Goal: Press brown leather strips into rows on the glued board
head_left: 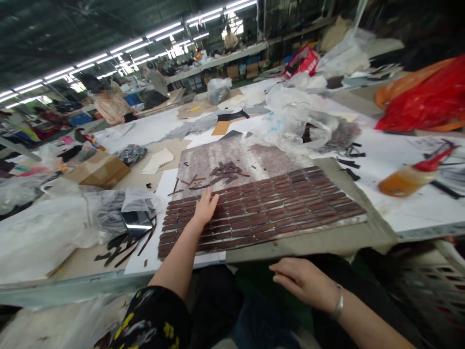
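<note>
Left hand (pixel 206 208): fingers slightly bent, thumb a little apart, nothing visibly gripped; over the far left part of a rectangular panel of flat brown strips in parallel rows (pixel 276 208), contact uncertain. Right hand (pixel 307 283): fingers half curled, narrow gap to thumb, nothing visibly gripped; just off the front edge of the pale-edged desk (pixel 72 290). Panel: flat, near desk front, olive-grey cloth (pixel 356 240) showing along near and right sides; long axis left to right, right end angled slightly away.
</note>
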`<state>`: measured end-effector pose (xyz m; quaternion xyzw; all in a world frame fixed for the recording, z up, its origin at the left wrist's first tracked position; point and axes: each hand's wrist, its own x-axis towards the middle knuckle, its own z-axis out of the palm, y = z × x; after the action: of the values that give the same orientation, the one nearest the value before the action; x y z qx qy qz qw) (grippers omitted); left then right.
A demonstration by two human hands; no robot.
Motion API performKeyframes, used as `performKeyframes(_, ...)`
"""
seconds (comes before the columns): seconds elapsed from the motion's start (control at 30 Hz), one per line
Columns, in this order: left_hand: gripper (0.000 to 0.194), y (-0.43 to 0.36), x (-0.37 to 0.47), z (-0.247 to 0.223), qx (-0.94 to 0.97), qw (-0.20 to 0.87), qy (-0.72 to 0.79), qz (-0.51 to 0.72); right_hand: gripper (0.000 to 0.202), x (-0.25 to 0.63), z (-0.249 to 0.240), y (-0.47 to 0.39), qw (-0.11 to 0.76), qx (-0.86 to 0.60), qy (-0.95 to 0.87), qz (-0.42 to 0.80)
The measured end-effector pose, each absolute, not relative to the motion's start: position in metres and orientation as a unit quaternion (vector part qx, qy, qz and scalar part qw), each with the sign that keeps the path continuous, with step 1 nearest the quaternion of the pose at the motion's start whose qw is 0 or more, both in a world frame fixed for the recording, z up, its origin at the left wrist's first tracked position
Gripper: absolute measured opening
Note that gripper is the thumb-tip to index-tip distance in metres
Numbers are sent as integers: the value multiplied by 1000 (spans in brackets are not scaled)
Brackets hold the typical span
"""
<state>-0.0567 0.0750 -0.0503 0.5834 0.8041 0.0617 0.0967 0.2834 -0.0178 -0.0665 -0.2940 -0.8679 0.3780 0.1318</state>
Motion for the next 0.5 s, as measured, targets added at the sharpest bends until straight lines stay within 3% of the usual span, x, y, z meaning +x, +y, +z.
performKeyframes(0.13,65,55,-77,-48,523,-30,844,113,25,287,-80,-25,60,-293,-885,357)
performKeyframes(0.3,70,34,-83,-70,534,31,845,-3,22,294,-101,-29,-37,-310,-889,334)
performKeyframes(0.4,63,33,-93,-58,523,49,851,5,25,293,-108,-26,-54,-312,-889,331)
performKeyframes(0.5,61,23,-103,-42,488,-14,872,40,26,293,-110,-26,-62,-313,-885,340)
